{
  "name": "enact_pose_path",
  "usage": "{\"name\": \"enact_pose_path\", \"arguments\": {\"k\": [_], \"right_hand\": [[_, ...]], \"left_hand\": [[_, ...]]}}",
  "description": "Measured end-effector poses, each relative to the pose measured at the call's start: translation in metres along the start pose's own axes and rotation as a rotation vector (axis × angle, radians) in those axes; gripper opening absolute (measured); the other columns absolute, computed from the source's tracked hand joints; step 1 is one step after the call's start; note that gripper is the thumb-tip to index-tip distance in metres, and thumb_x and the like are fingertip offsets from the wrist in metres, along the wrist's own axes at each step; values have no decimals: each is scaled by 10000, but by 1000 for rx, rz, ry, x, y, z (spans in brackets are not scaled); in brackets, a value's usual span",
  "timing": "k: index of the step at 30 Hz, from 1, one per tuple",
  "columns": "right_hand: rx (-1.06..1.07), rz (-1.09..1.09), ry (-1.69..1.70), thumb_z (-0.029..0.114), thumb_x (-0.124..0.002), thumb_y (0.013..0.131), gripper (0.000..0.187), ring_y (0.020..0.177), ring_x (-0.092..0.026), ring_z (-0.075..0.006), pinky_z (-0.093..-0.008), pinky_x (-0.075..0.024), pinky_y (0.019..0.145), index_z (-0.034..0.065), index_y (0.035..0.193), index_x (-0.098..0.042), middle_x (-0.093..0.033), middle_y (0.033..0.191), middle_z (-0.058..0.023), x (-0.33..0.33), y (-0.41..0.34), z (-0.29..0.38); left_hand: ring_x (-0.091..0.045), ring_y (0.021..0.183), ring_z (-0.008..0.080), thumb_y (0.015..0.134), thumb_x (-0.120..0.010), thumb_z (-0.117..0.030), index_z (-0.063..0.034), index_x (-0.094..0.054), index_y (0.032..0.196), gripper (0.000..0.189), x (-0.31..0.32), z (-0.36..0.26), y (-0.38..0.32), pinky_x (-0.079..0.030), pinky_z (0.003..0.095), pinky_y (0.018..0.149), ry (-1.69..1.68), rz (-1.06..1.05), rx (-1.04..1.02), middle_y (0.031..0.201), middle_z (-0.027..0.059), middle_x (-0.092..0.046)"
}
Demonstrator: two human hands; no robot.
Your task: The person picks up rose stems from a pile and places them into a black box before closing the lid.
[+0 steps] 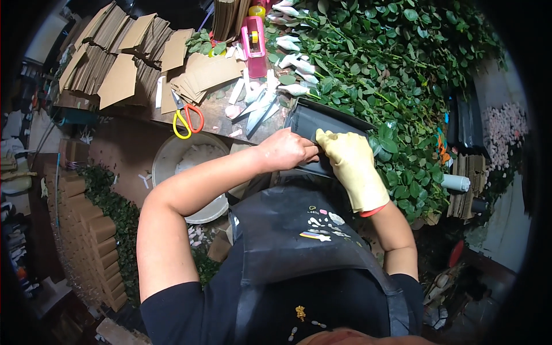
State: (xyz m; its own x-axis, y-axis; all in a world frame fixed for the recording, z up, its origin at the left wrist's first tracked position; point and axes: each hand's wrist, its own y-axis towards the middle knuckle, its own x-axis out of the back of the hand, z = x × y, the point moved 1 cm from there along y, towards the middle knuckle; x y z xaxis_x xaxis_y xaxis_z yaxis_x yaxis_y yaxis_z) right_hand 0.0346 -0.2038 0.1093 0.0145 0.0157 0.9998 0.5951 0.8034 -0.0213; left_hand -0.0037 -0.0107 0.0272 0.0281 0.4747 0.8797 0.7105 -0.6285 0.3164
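A black rectangular tray [321,116] with raised walls lies at the table's front edge, before my body. My left hand [290,148] is bare, with its fingers curled at the tray's near left part. A pale yellow rubber glove covers my right hand [345,151], whose curled fingers are over the inside of the tray. The two hands almost meet. Whether anything is pinched between their fingers is hidden. Leafy cut stems [379,73] spread behind and right of the tray. Flower heads in white sleeves [297,64] line their left side.
Scissors [181,108] with red and yellow handles overhang the table edge. Silvery blades [260,114] lie among white scraps near a pink tape dispenser [257,64]. Cardboard pieces [118,84] are stacked at left. Below the edge stands a round bin [160,159]; more cardboard [97,228] is piled beyond.
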Motion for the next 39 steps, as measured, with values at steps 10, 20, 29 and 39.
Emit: {"name": "enact_pose_path", "arguments": {"k": [10, 20, 29, 39], "right_hand": [[-78, 343, -54, 90, -526, 1006, 588, 1434, -584, -305, -489, -587, 999, 26, 1583, -435, -519, 1614, -198, -9, -17, 22], [-87, 382, -106, 98, -533, 1000, 629, 1480, -538, -279, -443, -620, 947, 38, 1614, -413, -492, 1640, -173, -11, -16, 27], [-39, 323, -168, 92, -532, 1001, 581, 1415, -601, -268, -412, -630, 918, 37, 1577, -468, -548, 1582, -162, -8, -17, 23], [-47, 243, -153, -3, -555, 943, 597, 1356, -641, -310, -419, -611, 983, 40, 1537, -512, -595, 1522, -189, -11, -17, 25]], "left_hand": [[-591, 1232, 381, 935, -741, -135, -60, -664, 1206, 292, -46, 22, -82, -441, 493, 1018, 126, -636, 666, 1245, 168, -640], [-586, 1293, 470, 841, -783, -210, 62, -434, 1528, 817, -26, 99, -76, -486, 526, 1098, -44, 128, 1113, 1367, 298, -601], [-692, 1207, 307, 922, -783, -186, 25, -532, 1398, 578, 25, 25, -84, -508, 393, 1043, -1026, -6, 977, 1184, 222, -740], [-711, 1053, 450, 872, -794, -195, -76, -631, 1199, 384, 53, 5, -71, -561, 522, 892, -383, 362, 911, 1036, 242, -745]]}}
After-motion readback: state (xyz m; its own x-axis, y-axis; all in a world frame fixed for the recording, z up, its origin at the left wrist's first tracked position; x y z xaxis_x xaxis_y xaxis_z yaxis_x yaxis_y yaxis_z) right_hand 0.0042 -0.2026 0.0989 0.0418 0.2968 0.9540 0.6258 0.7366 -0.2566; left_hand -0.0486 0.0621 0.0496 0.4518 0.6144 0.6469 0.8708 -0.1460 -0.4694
